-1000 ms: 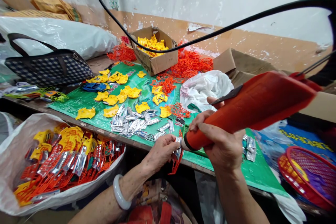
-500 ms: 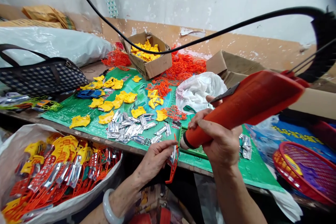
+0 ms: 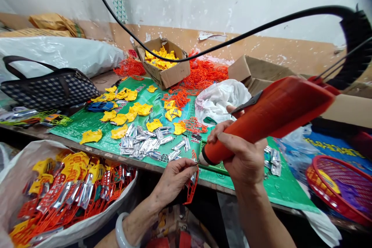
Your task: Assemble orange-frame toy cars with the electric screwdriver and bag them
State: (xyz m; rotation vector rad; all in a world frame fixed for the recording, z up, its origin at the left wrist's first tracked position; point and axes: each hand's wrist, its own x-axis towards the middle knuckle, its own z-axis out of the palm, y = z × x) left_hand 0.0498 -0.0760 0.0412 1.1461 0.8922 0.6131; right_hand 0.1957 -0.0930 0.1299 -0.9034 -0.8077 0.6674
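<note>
My right hand [image 3: 242,155] is wrapped around a red electric screwdriver [image 3: 270,114] with a dark lever on top. The tool slants down to the left, and its narrow tip is at the orange plastic frame [image 3: 192,192]. Between the thumb and fingers of my left hand [image 3: 174,178] is that frame, with a silvery piece on it, held just off the table's front edge. My fingers partly cover the frame and the spot where the tip meets it. Silver pieces [image 3: 142,142] lie heaped beyond my left hand, among scattered yellow plastic parts [image 3: 119,119].
A white sack [image 3: 116,205] full of orange, yellow and silver pieces stands at lower left. Behind are a cardboard box [image 3: 174,74] of yellow parts, orange frames [image 3: 207,70] and a white bag [image 3: 222,99]. A red basket [image 3: 315,190] is at right; a black cable [image 3: 261,27] arches overhead.
The orange frame has turned slightly in my left hand, near the screwdriver tip. My right hand keeps the same grip. The view has shifted a little.
</note>
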